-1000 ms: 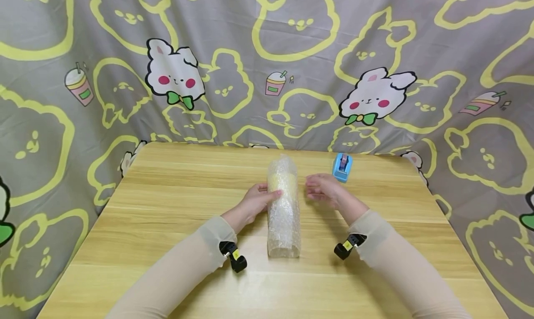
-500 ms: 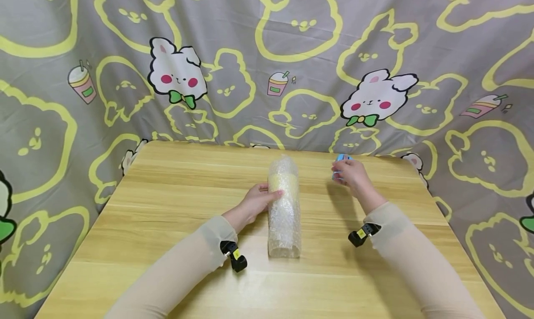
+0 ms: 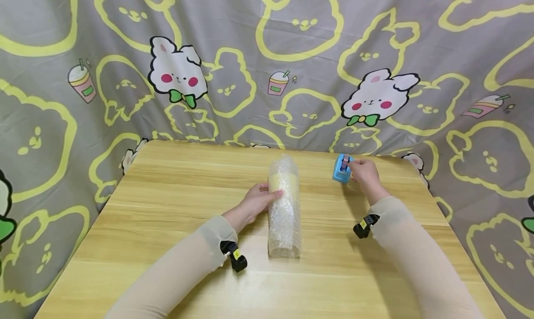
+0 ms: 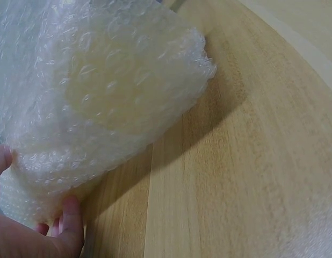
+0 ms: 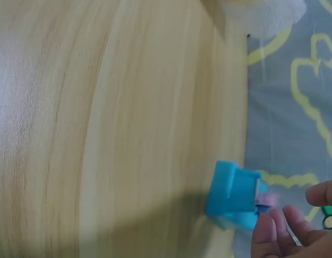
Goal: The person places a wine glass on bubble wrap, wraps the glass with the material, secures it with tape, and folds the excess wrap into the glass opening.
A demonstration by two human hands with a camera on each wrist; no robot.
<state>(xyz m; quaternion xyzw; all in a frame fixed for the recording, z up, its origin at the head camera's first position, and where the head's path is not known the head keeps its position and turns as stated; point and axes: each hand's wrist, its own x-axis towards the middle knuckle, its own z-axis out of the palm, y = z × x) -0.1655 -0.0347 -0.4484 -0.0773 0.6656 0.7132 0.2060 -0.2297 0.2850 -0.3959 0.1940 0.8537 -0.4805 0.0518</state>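
A cylinder-like bundle in clear bubble wrap (image 3: pixel 285 221), yellowish inside, lies lengthwise on the wooden table. My left hand (image 3: pixel 252 204) holds its left side, thumb on top and fingers low at the edge. In the left wrist view the fingertips (image 4: pixel 72 215) sit against the underside of the wrap (image 4: pixel 112 91). At the back right stands a blue tape dispenser (image 3: pixel 340 175) with a small pinkish roll of tape. My right hand (image 3: pixel 366 176) is at its right side. In the right wrist view thumb and fingers are spread apart, fingertips (image 5: pixel 264 228) right by the tape roll (image 5: pixel 266 200).
The light wooden table (image 3: pixel 187 180) reaches back to a grey curtain (image 3: pixel 233 27) with yellow cartoon outlines. Each sleeved wrist bears a small black camera, the left camera (image 3: pixel 234 256) close to the bundle. The dispenser stands near the table's back edge.
My right hand has moved from beside the bundle back and right to the dispenser, passing over it to its right side. The dispenser has turned slightly. My left hand and the bundle stay put.
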